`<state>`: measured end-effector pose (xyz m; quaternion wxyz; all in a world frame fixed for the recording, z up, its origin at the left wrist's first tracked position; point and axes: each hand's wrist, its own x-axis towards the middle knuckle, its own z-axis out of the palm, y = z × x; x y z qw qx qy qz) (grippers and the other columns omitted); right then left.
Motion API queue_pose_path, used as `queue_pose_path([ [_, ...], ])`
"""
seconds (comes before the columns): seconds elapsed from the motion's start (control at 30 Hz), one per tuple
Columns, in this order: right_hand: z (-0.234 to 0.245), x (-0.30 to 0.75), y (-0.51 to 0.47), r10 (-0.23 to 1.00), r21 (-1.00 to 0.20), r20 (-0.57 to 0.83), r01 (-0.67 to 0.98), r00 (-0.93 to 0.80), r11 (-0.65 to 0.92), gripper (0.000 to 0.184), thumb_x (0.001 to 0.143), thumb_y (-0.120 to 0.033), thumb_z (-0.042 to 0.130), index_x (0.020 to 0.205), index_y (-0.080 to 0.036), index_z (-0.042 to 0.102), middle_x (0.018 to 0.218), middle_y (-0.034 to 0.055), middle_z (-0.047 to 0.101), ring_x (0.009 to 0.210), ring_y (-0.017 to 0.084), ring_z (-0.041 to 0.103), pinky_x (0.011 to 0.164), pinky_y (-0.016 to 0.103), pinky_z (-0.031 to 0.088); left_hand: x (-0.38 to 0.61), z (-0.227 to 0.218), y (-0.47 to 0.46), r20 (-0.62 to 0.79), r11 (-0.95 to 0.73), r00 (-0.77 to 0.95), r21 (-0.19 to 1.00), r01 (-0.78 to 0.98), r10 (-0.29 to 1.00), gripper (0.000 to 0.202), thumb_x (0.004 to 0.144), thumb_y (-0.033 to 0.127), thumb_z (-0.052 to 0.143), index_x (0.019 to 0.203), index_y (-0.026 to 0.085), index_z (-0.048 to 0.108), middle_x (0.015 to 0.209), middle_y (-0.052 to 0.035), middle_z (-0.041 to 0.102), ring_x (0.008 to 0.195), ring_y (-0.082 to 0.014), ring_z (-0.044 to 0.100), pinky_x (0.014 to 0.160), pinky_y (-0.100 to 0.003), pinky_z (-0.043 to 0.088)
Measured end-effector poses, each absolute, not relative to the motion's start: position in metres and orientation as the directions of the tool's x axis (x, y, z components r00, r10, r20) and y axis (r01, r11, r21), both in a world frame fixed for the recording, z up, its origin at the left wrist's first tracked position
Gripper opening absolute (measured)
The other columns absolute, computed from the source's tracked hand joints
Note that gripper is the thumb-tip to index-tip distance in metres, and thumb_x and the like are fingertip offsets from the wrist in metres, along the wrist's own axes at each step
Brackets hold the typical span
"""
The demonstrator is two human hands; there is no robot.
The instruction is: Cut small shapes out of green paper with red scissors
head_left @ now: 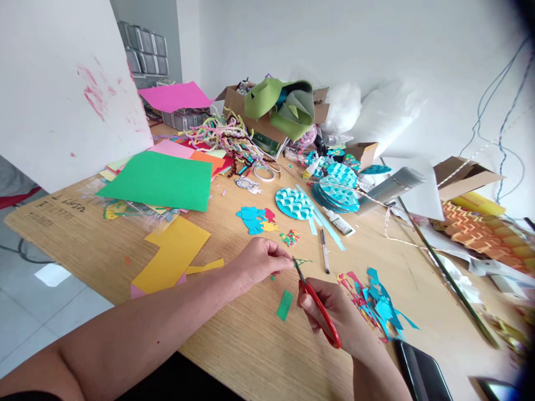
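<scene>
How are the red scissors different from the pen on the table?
The red scissors are held in the right hand, but the pen lies on the table with no hand on it. The scissors have bright red handles, while the pen is dark and whitish. The scissors also look longer than the pen in this view. Both are narrow tools.

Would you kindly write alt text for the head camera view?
A person's right hand holds red-handled scissors at a small green paper piece pinched in the left hand. The cluttered wooden table bears paper fish, blue scraps and a large green sheet.
</scene>
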<state>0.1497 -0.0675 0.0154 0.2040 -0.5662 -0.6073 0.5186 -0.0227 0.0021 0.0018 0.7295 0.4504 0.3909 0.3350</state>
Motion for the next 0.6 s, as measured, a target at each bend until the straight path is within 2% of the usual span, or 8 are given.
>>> queue_pose_path([
  [0.4, 0.0174, 0.1488, -0.0641, 0.919, -0.836, -0.358, 0.495, -0.167, -0.236, 0.048, 0.073, -0.063, 0.061, 0.061, -0.02, 0.045, 0.041, -0.0055, 0.045, 0.036, 0.009, 0.042, 0.038, 0.02, 0.029, -0.0211, -0.004, 0.0035, -0.307, 0.442, 0.474, 0.874, -0.205, 0.826, 0.019, 0.056, 0.029, 0.072, 0.063, 0.014, 0.063, 0.056, 0.0015, 0.055, 0.054, -0.0088, 0.047, 0.055, -0.024, 0.036],
  [0.6, 0.0175, 0.1477, -0.0624, 0.966, -0.859, -0.257, 0.466, -0.036, -0.211, 0.042, 0.076, -0.055, 0.064, 0.061, -0.019, 0.048, 0.044, -0.0028, 0.051, 0.039, 0.01, 0.044, 0.04, 0.021, 0.031, -0.0237, -0.0038, 0.0047, -0.347, 0.489, 0.476, 0.845, -0.216, 0.808, 0.02, 0.056, 0.03, 0.072, 0.063, 0.013, 0.064, 0.057, 0.0013, 0.057, 0.053, -0.0084, 0.048, 0.058, -0.025, 0.037],
])
